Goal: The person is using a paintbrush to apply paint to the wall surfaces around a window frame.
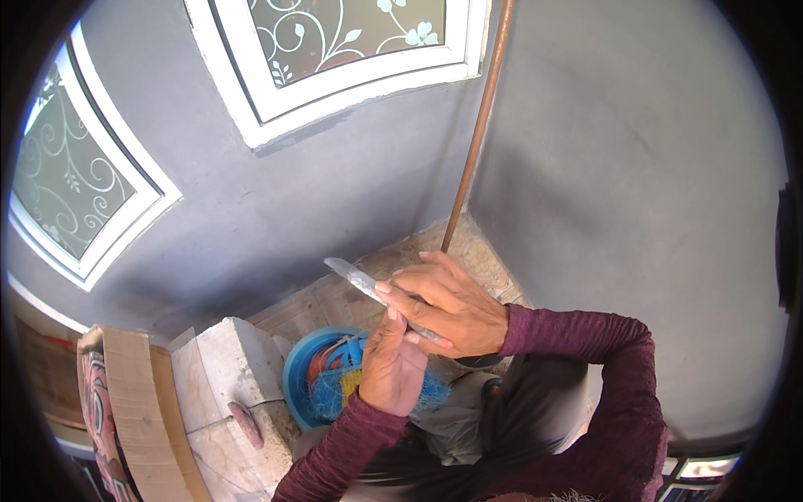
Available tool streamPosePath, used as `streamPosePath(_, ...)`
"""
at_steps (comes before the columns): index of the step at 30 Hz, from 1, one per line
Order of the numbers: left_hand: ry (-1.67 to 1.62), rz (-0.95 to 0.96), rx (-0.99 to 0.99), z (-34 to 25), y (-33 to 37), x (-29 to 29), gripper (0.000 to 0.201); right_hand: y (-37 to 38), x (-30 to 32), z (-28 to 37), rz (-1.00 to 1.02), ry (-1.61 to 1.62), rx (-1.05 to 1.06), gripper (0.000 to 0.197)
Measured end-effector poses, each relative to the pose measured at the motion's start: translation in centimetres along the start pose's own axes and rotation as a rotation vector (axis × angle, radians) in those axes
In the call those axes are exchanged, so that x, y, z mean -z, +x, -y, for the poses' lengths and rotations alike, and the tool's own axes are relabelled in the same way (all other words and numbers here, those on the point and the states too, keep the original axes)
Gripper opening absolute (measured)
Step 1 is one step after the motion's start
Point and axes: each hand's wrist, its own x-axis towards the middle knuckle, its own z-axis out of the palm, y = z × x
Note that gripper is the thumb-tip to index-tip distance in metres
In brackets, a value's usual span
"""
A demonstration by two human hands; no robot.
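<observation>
A knife [355,277] with a worn, grey-streaked blade slants across my hands, its tip toward the upper left. My right hand [447,308] is closed around it from above, fingers bent over its lower part. A small reddish end shows below that palm. My left hand [393,368] comes up from below, its raised thumb against the knife. Most of its fingers are hidden behind the right hand, so what they pinch is unclear. Below and left of the hands stands a blue basin [291,376] holding blue mesh [330,393] with a yellow patch.
Left of the basin is a tiled, rough-edged step [242,360] with a long reddish-brown stone-like piece [245,424] on it. A cardboard box [134,410] stands farther left. One brown pole [481,125] leans in the corner between grey walls [636,192]. My bent legs [535,402] are below.
</observation>
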Motion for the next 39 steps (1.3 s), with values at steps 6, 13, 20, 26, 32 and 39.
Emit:
streamPosePath(6, 0.082, -0.048, -0.174, -0.4, -0.5, 0.3, 0.027, 0.0, 5.9, -6.6, 0.039, 0.274, -0.22, 0.074)
streamPosePath(13, 0.117, -0.127, -0.247, -0.7, -0.8, 0.3, 0.023, 1.8, 6.0, -25.8, -0.498, 0.09, -1.192, 0.055)
streamPosePath(20, 0.123, -0.146, -0.256, -0.3, -1.4, -0.8, 0.019, -2.6, 5.9, -31.8, -0.468, 0.224, -1.074, 0.051)
streamPosePath(26, 0.19, -0.145, -0.282, -1.6, -2.3, 0.2, 0.02, 0.5, 4.1, -27.0, -0.442, 0.38, -1.192, 0.054)
streamPosePath(32, 0.202, -0.102, -0.27, 0.7, -1.3, -1.2, 0.021, -3.2, 7.0, -29.3, -0.508, 0.296, -1.086, 0.039)
streamPosePath(39, 0.248, -0.127, -0.305, -1.2, -2.7, -0.2, 0.021, -8.1, 14.2, -15.8, -0.646, 0.124, -0.954, 0.038)
